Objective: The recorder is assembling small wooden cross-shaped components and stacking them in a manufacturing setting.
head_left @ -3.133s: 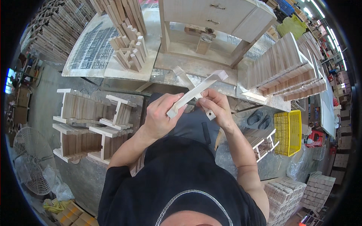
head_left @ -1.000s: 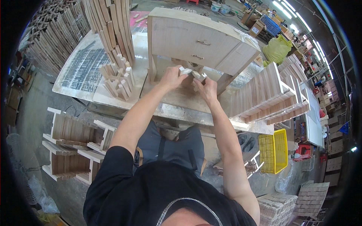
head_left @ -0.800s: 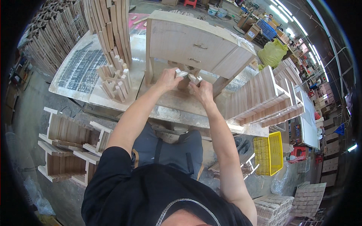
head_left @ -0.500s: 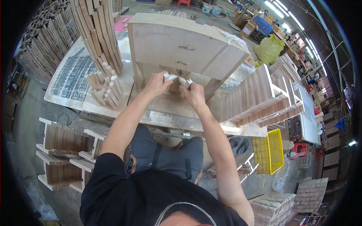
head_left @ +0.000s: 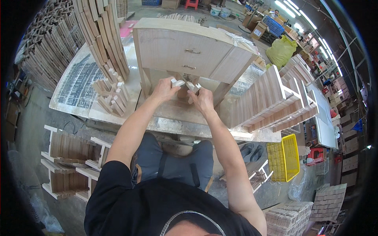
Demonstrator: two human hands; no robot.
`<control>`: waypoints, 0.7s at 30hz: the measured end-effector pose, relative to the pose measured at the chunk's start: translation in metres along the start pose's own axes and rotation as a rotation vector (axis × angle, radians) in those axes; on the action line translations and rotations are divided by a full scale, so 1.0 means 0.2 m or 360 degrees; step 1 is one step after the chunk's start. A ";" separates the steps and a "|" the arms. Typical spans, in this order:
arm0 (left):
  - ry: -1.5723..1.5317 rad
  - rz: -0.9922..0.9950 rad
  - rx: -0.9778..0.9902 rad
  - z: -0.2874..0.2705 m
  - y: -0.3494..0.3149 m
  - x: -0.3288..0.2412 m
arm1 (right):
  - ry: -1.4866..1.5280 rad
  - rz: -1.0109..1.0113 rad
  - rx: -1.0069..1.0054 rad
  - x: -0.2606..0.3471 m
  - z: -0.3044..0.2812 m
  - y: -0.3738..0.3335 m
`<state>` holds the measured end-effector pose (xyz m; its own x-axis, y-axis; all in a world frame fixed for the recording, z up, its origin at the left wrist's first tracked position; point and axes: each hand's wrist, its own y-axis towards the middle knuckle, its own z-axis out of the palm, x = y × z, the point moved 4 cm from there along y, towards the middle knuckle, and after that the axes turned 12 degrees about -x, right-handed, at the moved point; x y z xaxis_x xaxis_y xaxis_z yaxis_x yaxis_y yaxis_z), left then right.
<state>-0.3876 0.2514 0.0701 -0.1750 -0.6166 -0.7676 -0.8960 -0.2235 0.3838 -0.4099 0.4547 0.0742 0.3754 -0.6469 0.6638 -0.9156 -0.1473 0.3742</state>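
Below a pale wooden box-like housing (head_left: 169,46) on the bench, both of my hands are closed on short pale wooden pieces. My left hand (head_left: 165,90) pinches a wooden stick (head_left: 178,83), its light end facing up. My right hand (head_left: 202,100) grips another wooden piece (head_left: 191,86), tilted toward the left one. The two pieces come close together in front of the opening under the housing. Whether they touch is too small to tell, and what lies behind them is partly hidden.
Stacked wooden sticks (head_left: 100,35) rise on the bench at left, with a loose pile of short pieces (head_left: 112,94) before them. Joined wooden frames (head_left: 260,100) stand at right. A yellow basket (head_left: 283,159) and more frames (head_left: 71,147) are on the floor.
The whole view has shifted slightly, with the bench a little lower in the picture. My hands keep almost the same pose and hold on the wooden pieces.
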 end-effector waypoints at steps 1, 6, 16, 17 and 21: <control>-0.0009 -0.0028 -0.0006 0.00 0.00 -0.01 | -0.0044 -0.0005 0.0004 0.00 -0.01 0.00; 0.0016 0.0050 -0.0105 0.02 0.00 0.01 | -0.0131 -0.0047 -0.0137 -0.05 0.02 0.03; -0.0013 -0.0140 -0.0124 -0.15 -0.27 -0.03 | -0.0139 -0.0174 0.0127 0.10 -0.04 -0.20; -0.0001 -0.0084 -0.0177 -0.21 -0.31 -0.02 | -0.0119 -0.0174 0.0284 0.18 -0.08 -0.25; -0.0542 -0.0382 0.0114 -0.49 -0.54 -0.11 | 0.0647 -0.0217 0.0476 0.28 -0.44 -0.50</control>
<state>-0.2472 0.2157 0.0950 -0.0721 -0.2660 -0.9613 -0.9518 -0.2697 0.1460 -0.2839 0.5002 0.1308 0.4654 -0.2731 0.8419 -0.8333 -0.4558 0.3128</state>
